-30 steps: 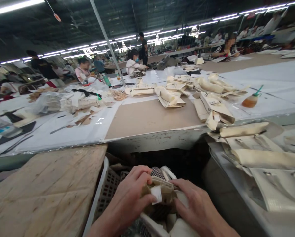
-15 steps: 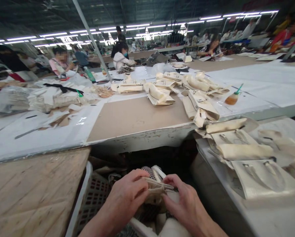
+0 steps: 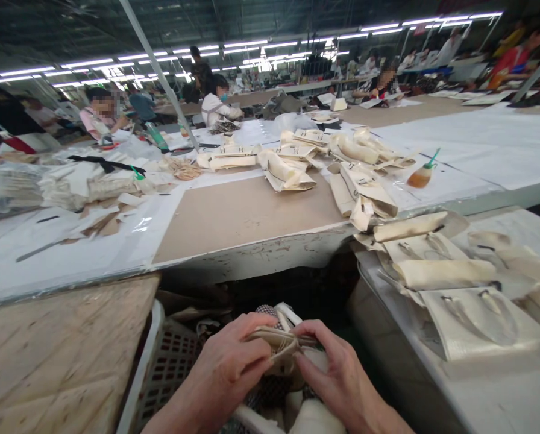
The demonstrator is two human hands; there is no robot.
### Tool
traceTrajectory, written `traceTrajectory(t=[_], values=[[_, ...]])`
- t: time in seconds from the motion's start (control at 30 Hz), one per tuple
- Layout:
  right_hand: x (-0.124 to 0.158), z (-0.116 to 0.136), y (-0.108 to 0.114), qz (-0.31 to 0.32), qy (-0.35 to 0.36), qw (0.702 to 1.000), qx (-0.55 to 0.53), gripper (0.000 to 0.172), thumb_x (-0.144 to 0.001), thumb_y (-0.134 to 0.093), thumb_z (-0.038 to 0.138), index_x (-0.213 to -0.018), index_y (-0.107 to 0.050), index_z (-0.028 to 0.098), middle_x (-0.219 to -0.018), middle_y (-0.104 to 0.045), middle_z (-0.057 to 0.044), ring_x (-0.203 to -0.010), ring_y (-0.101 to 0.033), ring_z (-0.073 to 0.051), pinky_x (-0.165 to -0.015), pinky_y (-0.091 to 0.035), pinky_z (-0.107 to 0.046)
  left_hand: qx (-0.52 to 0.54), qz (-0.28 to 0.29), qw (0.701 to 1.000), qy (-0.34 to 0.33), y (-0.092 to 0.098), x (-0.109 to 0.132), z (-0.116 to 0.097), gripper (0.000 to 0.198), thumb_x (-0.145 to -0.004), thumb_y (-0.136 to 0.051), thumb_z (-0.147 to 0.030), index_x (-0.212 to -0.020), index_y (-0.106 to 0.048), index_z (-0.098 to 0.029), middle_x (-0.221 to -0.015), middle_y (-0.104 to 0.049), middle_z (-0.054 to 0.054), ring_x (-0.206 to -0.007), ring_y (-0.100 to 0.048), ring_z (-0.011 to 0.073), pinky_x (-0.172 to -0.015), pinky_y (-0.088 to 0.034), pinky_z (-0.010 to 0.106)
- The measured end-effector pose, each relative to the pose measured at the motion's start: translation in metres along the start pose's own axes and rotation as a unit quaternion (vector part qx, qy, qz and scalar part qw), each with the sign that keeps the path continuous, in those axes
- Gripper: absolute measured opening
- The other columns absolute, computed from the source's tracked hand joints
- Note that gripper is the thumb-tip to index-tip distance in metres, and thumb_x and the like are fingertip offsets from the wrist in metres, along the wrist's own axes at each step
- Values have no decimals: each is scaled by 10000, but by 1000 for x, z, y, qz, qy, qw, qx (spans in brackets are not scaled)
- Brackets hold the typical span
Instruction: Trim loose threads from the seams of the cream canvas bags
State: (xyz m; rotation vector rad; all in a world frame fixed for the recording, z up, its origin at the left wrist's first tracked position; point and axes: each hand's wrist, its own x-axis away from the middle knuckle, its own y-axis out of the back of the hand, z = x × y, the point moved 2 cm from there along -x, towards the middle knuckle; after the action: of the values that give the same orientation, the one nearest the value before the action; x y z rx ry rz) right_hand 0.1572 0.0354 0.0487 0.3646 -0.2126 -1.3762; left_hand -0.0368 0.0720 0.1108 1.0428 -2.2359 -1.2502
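Note:
Low in the middle of the head view, a cream bag piece with layered, stitched-looking edges is held between both hands. My left hand pinches its left side, thumb below and fingers above. On the other side, my right hand grips the right end between thumb and forefinger. The piece bows open a little between the hands. Under and behind it are a checked fabric part and a pale rounded bundle, partly covered by my hands.
A grey plastic basket stands left, beside a wooden board. Cream handbags lie on the right-hand surface. Ahead, the long table carries more cream bags, a bottle of amber liquid and scraps. Several people sit beyond.
The upper edges of the bag piece have parted into a small gap between my hands. The whole view has shifted slightly; both hands keep their hold.

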Motion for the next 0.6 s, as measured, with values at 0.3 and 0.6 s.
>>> traceTrajectory(t=[0.3, 0.6], values=[[-8, 4, 6, 51, 84, 992, 74, 215, -892, -509, 108, -1016, -596, 261, -1023, -634, 13, -891, -614, -149, -805, -467, -263, 8, 5, 1000, 10, 1, 1, -1, 201, -890, -556, -98, -770, -672, -210, -1237, -613, 12, -1068, -608, 163, -918, -485, 248], [-9, 4, 11, 65, 34, 991, 107, 91, -895, -542, 147, -875, -581, 227, -827, -628, 38, -743, -615, -135, -680, -448, -238, 32, -12, 997, 65, 6, -4, 2, 193, -849, -537, -39, -790, -628, -199, -1156, -642, -22, -1014, -620, 118, -884, -462, 199]])
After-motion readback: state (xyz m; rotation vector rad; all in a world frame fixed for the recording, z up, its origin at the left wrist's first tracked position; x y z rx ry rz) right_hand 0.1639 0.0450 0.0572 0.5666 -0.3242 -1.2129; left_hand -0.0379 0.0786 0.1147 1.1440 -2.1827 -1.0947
